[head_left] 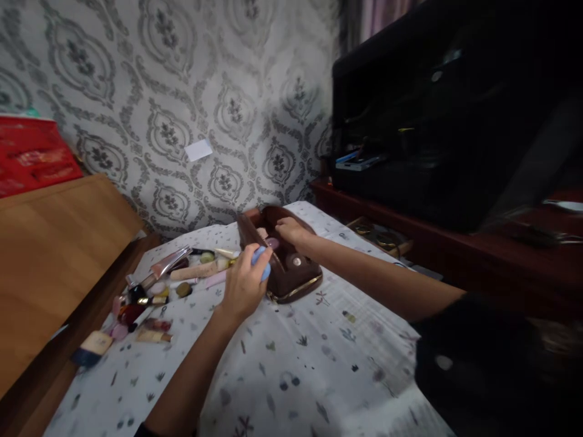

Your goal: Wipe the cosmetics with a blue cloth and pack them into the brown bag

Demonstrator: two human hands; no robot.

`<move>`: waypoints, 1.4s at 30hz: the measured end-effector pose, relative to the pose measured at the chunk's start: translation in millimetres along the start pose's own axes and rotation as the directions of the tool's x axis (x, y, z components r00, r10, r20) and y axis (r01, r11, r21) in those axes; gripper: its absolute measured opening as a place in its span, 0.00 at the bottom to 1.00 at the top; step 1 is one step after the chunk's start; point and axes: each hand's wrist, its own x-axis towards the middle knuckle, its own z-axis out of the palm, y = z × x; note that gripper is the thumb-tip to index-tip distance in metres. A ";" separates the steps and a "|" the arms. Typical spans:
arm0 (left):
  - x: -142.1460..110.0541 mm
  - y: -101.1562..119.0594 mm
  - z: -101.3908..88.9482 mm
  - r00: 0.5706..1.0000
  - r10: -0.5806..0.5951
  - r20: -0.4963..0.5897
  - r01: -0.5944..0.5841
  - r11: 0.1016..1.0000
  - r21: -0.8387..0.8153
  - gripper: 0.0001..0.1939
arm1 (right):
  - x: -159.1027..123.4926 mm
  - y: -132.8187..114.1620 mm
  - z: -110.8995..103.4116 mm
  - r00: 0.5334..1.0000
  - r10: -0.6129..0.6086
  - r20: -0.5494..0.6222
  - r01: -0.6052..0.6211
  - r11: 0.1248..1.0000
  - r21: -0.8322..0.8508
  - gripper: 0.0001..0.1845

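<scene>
A brown makeup bag (296,282) with a gold zipper lies unzipped on the patterned cloth. My left hand (246,282) is closed around a small light-blue item (262,261), whose kind I cannot make out, at the bag's left edge. Inside the bag's opening is my right hand (291,232), its fingers curled by the far wall; whatever they grip is hidden. A mauve round item (272,243) shows in the bag between the hands. Left of the bag, several cosmetics lie in a loose pile, among them a pinkish tube (170,262) and a green-lidded jar (183,289).
The white printed cloth (291,346) covers the surface under the bag. A wooden panel (68,243) with a red box (36,155) rises on the left. On the right stand a large black screen (432,121) and a dark red cabinet with an open drawer (382,237).
</scene>
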 end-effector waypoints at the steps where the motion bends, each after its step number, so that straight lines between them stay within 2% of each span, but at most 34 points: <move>1: -1.1 -0.5 -0.3 1.000 0.000 0.009 0.000 1.000 -0.016 0.24 | -7.2 -5.7 -2.6 1.000 -0.014 0.015 0.014 1.000 -0.012 0.11; 4: -8.8 -6.5 0.9 0.999 0.024 0.026 -0.022 0.997 -0.079 0.25 | -31.8 -18.8 -7.6 0.987 -0.149 0.057 0.149 0.989 0.000 0.14; 6: -18.6 -13.9 4.1 0.999 0.042 0.033 -0.038 0.992 -0.119 0.26 | -49.7 -23.2 -7.0 0.914 -0.406 0.013 0.405 0.914 0.030 0.12; 9: -38.5 -28.3 12.2 0.996 0.025 0.082 -0.014 0.991 -0.132 0.27 | -76.7 -26.3 1.2 0.771 -0.634 -0.059 0.637 0.768 0.068 0.11; 12: -56.3 -47.5 20.9 0.982 -0.057 0.178 0.070 0.995 -0.067 0.26 | -100.0 -29.4 16.7 0.673 -0.738 -0.045 0.737 0.664 0.128 0.14; 14: -62.7 -64.2 24.8 0.961 -0.172 0.218 0.169 0.985 0.033 0.24 | -112.0 -30.3 30.4 0.637 -0.771 0.004 0.757 0.627 0.185 0.16; 16: -64.2 -84.5 27.2 0.930 -0.298 0.214 0.273 0.952 0.139 0.24 | -120.5 -28.4 47.2 0.620 -0.781 0.067 0.752 0.617 0.230 0.16; 19: -61.8 -119.1 30.1 0.894 -0.410 0.183 0.368 0.902 0.223 0.25 | -126.6 -19.2 77.2 0.648 -0.747 0.148 0.710 0.663 0.239 0.12; 22: -62.1 -149.9 34.1 0.866 -0.460 0.195 0.406 0.875 0.262 0.28 | -127.5 -6.4 106.8 0.745 -0.627 0.227 0.586 0.778 0.226 0.09; 25: -69.0 -168.9 37.4 0.836 -0.493 0.242 0.424 0.859 0.286 0.28 | -127.0 5.5 127.4 0.860 -0.427 0.279 0.349 0.891 0.289 0.11; 27: -75.3 -174.9 38.0 0.822 -0.508 0.258 0.432 0.851 0.299 0.26 | -126.6 12.6 134.7 0.901 -0.319 0.293 0.216 0.917 0.335 0.14; 32: -85.7 -176.1 34.3 0.816 -0.523 0.245 0.444 0.839 0.313 0.21 | -123.6 26.5 138.8 0.934 -0.229 0.273 0.111 0.915 0.388 0.17; 36: -81.7 -164.4 31.6 0.823 -0.531 0.201 0.467 0.834 0.295 0.19 | -121.8 32.4 141.9 0.950 -0.185 0.250 0.066 0.905 0.421 0.17; 38: -73.2 -152.8 33.5 0.847 -0.492 0.199 0.438 0.860 0.260 0.18 | -121.5 34.1 144.2 0.954 -0.175 0.242 0.056 0.902 0.428 0.18; 42: -45.8 -124.3 46.9 0.912 -0.325 0.250 0.297 0.944 0.143 0.20 | -120.4 37.6 147.4 0.958 -0.166 0.234 0.050 0.899 0.436 0.17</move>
